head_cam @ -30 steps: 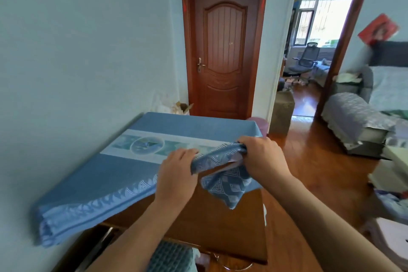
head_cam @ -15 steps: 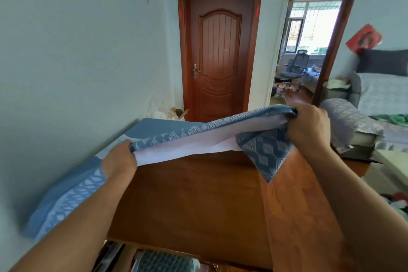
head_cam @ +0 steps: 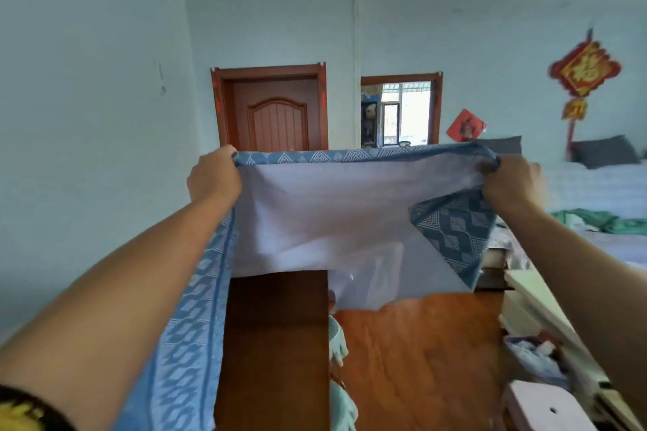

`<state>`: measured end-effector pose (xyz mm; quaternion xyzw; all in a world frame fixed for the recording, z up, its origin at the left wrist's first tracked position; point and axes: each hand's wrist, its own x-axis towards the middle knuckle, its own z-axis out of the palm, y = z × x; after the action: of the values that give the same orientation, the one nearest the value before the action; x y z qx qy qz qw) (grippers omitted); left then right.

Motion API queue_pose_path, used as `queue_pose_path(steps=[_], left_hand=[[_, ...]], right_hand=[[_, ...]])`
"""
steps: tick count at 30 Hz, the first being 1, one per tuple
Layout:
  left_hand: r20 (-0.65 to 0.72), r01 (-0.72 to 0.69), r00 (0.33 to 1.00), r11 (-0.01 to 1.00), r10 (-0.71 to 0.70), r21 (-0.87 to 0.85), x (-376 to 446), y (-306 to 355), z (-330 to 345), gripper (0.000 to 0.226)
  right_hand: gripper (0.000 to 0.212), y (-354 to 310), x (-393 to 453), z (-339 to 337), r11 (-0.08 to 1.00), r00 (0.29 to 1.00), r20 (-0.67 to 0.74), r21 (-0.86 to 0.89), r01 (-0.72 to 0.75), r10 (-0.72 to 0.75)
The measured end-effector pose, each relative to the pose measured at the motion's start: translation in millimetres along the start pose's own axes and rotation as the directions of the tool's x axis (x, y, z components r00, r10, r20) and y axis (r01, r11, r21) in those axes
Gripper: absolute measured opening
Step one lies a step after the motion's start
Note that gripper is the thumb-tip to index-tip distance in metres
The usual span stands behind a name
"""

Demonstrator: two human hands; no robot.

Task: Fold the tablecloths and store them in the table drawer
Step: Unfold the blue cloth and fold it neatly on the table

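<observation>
Pale blue room, closed wooden door [head_cam: 276, 115] at the back, and the brown table [head_cam: 276, 343] right below us, so we'll use the table as the landmark for everything.

The cloth [head_cam: 336, 217] is up in the air above the table's far end, pale underside facing us, patterned blue border running along the top. Our left hand [head_cam: 215, 177] has its fingers curled round the top edge on the table's wall side. Our right hand [head_cam: 513, 182] pinches the bunched top edge out past the table's open side, over the floor [head_cam: 420, 343]. It's a bit blurry, but the grip reads as closed on fabric.

What matters here: the held edge runs left to right, roughly level, stretched fairly taut between the two hands, which sit at about the same height. The left side of the cloth trails down along the table's wall-side edge toward us. On the right, a patterned corner is flopped back toward us below the hand.

Our guess is the next move is bringing the two hands together to halve it along that long edge. Both hands look equally placed for it. That flopped corner could get folded in crooked if we don't shake it out first.

The drawer isn't visible from here.
</observation>
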<state>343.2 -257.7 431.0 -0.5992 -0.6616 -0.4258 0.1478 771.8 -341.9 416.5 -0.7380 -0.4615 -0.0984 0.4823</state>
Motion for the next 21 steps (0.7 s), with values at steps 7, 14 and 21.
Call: queue_pose_path(steps=[7, 14, 21], left_hand=[[-0.117, -0.238, 0.967, 0.967, 0.226, -0.097, 1, 189, 26, 0.006], [-0.099, -0.389, 0.921, 0.895, 0.377, -0.217, -8, 367, 51, 0.009], [0.033, -0.265, 0.949, 0.85, 0.313, -0.455, -41, 505, 110, 0.023]], right_hand=[[0.025, 77, 74, -156, 0.996, 0.94, -0.338, 0.083, -0.019, 0.046], [0.02, 153, 119, -292, 1.0, 0.873, -0.487, -0.002, 0.009, -0.009], [0.036, 247, 136, -354, 0.998, 0.928, -0.37, -0.033, -0.053, 0.037]])
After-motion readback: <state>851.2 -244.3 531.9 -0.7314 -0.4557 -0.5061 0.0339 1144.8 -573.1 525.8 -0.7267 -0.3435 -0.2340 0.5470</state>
